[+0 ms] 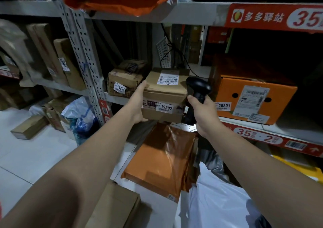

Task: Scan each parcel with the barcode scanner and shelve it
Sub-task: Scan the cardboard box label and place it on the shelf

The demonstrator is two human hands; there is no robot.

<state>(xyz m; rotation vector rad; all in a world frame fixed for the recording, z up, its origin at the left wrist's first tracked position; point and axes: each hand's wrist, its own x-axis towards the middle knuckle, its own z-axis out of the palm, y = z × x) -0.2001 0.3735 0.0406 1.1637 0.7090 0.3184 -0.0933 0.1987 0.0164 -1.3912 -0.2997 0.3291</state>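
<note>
A brown cardboard parcel (166,91) with a white shipping label on top and a sticker reading 19202 on its front is held at the front edge of the shelf (258,131). My left hand (138,103) grips its left side, thumb on top and fingers underneath. My right hand (203,114) grips the handle of the black barcode scanner (197,91), just right of the parcel, with the scanner head near the parcel's top right corner.
A cardboard box marked 16205 (125,81) stands left of the parcel; an orange box marked 20201 (253,98) stands to the right. The grey shelf upright (83,56) rises at the left. On the floor lie an orange mailer (164,159), white bags (218,201), cartons (115,208).
</note>
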